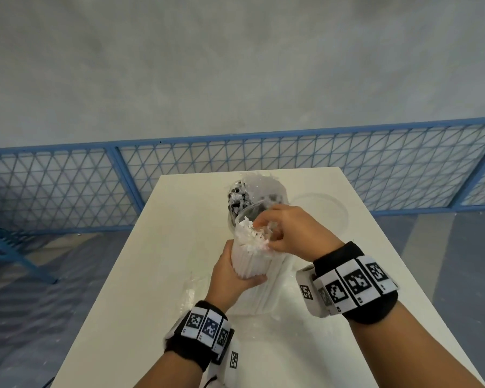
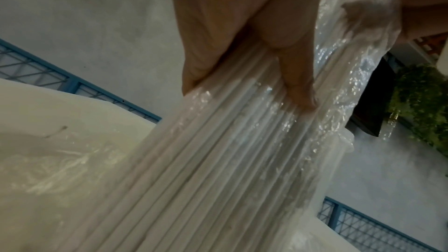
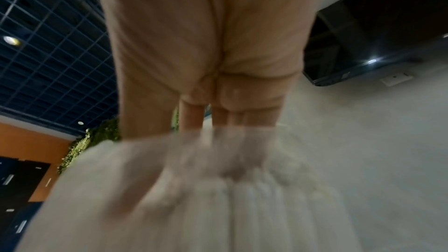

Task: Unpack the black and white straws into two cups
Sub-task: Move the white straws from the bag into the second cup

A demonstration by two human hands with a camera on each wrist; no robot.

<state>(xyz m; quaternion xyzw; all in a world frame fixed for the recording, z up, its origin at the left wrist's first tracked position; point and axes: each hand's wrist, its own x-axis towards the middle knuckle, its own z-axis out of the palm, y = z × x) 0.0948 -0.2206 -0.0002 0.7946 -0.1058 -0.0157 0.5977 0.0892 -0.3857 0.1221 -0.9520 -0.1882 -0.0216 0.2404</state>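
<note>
A bundle of white straws [image 1: 248, 260] in a clear plastic wrapper stands upright over the white table [image 1: 151, 275]. My left hand [image 1: 233, 271] grips the bundle around its middle; in the left wrist view the fingers [image 2: 298, 83] curl round the white straws [image 2: 218, 160]. My right hand [image 1: 286, 231] is at the bundle's top, its fingertips pinching the crumpled wrapper [image 1: 259, 236]. In the right wrist view the white straws [image 3: 218, 198] are blurred under the fingers [image 3: 191, 114]. Behind stands a clear cup [image 1: 235, 217] holding black straws [image 1: 237, 198] in wrapper.
A second clear cup [image 1: 326, 208] stands empty at the back right of the table. Loose clear wrapping [image 1: 189, 289] lies on the table left of my left hand. A blue mesh fence [image 1: 67, 186] runs beyond the far table edge.
</note>
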